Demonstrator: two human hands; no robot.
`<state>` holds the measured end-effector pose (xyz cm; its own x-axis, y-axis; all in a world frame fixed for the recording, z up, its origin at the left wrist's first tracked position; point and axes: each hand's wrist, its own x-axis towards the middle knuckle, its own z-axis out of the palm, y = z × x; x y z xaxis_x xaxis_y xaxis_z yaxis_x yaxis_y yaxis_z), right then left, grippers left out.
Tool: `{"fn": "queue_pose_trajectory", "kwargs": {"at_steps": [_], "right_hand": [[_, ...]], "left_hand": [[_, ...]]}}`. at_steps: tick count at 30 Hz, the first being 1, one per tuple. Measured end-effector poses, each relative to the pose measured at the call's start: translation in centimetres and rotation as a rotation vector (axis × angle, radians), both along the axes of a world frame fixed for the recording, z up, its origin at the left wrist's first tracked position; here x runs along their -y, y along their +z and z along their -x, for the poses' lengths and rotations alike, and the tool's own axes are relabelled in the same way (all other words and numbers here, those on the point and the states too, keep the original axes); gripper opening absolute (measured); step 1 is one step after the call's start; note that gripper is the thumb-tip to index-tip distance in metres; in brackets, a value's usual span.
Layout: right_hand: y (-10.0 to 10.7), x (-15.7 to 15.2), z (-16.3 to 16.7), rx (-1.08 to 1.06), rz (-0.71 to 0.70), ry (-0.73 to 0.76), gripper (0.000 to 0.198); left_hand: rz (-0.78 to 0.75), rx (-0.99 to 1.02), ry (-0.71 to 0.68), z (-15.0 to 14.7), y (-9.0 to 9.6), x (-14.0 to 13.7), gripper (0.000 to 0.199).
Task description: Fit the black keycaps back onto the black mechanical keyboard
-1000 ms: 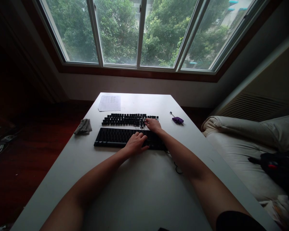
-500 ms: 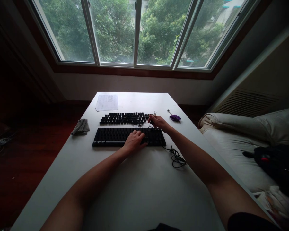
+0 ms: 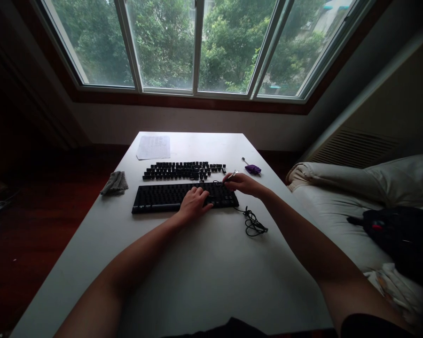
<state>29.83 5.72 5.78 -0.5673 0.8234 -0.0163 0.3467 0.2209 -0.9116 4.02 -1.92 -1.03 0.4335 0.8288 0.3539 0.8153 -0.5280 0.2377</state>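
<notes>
A black keyboard (image 3: pixel 158 198) lies crosswise on the white table. My left hand (image 3: pixel 194 202) rests flat on its right-centre part, fingers spread and holding nothing. Over the keyboard's upper right corner, my right hand (image 3: pixel 241 183) is closed on a thin wire keycap puller (image 3: pixel 231 175), whose wire ends stick out past the fingers. Behind the keyboard stand rows of loose black keycaps (image 3: pixel 176 170). Whether a keycap sits in the puller is too small to tell.
A grey cloth (image 3: pixel 114 183) lies at the table's left edge, with a paper sheet (image 3: pixel 153 147) at the far left. To the right are a purple item (image 3: pixel 253 169), a small brush (image 3: pixel 244 160) and the coiled black cable (image 3: pixel 255 224). A couch (image 3: pixel 324 202) stands alongside.
My right hand has drawn back from the right end of the keycap rows to the keyboard's upper right corner, puller still held. My left hand stays on the keyboard. The view has shifted slightly.
</notes>
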Motion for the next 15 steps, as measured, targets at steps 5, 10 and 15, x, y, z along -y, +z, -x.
{"fn": "queue_pose_trajectory", "kwargs": {"at_steps": [5, 10, 15], "right_hand": [[-0.1, -0.3, -1.1, 0.129, -0.103, -0.014, 0.038], [-0.2, -0.8, -1.6, 0.245, -0.228, -0.030, 0.037], [-0.2, -1.3, -2.0, 0.307, -0.181, -0.003, 0.037]], "left_hand": [[0.004, 0.001, -0.012, 0.1, 0.1, 0.0, 0.037], [0.005, -0.011, -0.005, 0.1, 0.2, 0.0, 0.037], [0.017, -0.020, -0.020, 0.2, 0.4, -0.1, 0.037]]}}
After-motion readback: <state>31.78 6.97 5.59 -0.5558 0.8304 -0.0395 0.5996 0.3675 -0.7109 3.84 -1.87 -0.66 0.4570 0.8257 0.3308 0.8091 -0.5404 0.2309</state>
